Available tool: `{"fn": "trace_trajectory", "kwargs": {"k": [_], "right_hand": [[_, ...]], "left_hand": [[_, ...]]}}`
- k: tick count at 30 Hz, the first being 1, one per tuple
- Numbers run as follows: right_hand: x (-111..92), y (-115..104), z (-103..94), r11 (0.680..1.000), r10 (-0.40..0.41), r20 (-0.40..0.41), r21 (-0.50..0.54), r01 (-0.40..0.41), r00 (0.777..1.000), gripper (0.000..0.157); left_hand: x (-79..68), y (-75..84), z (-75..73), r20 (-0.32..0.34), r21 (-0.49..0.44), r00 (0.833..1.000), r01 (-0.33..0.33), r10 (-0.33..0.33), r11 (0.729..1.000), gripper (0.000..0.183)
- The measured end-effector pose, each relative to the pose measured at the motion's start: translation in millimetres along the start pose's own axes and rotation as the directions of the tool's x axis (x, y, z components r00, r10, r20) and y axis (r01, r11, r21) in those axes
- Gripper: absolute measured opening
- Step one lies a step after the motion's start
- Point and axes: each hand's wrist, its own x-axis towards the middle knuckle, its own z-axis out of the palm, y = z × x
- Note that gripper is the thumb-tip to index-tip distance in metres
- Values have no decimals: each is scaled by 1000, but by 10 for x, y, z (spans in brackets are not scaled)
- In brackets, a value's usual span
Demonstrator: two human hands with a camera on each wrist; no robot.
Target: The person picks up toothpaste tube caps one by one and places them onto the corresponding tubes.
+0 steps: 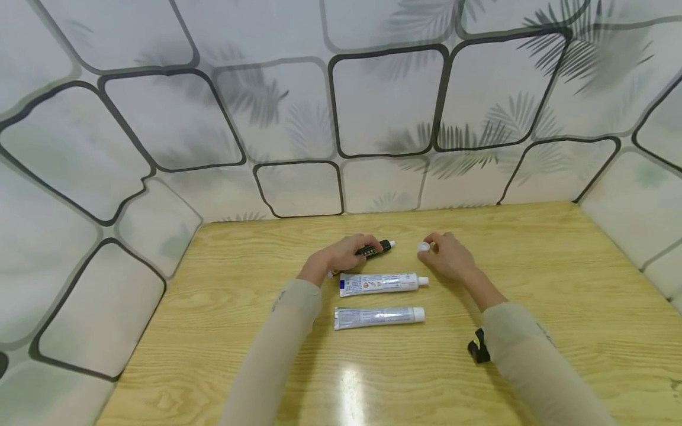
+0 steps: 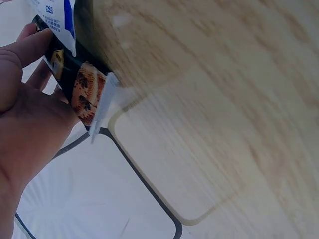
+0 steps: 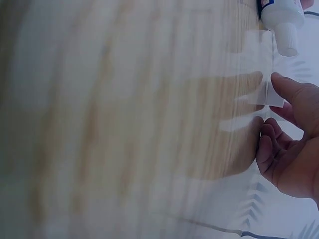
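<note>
My left hand grips a black tube at the back of the table. The tube's small white tip points right, and the left wrist view shows an orange honeycomb-like picture near its pale flat end. To the right of that tip, my right hand pinches a small white piece, round like a cap, between thumb and fingers, close to the tabletop. Two toothpaste tubes lie nearer me: a white one with a blue end and a silvery one with a white cap.
A small black clip-like thing lies beside the right sleeve. The wood-grain table meets a patterned wall covering at the back and sides.
</note>
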Motion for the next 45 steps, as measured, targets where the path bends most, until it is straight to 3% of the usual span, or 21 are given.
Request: {"fn": "trace_trajectory", "kwargs": {"k": [5,13,20,30,35,45], "right_hand": [[-23,16,-18,1000,-6,-1,13,6,1000,46],[-50,14,-49,998,-18,-22,64,19,1000,44],[-115,31,-112,988,0,-58,156,9,998,46],[-336,-80,-303,965,-2,-153,260,42,988,52],[-433,-172,-387,958,-22,-195,277,76,981,54],[-676,-474,-480,952,-102,-266,255,172,959,45]], "left_hand": [[21,16,42,-45,-54,998,31,-34,998,34],[52,0,62,-89,-25,995,40,-42,999,34],[-87,-7,-39,-153,-93,985,62,-76,994,36],[-310,45,-118,-181,-229,983,-4,-39,973,36],[-388,60,-122,-253,-286,967,-58,-17,956,37],[-647,495,-77,-343,-330,932,-240,121,913,36]]}}
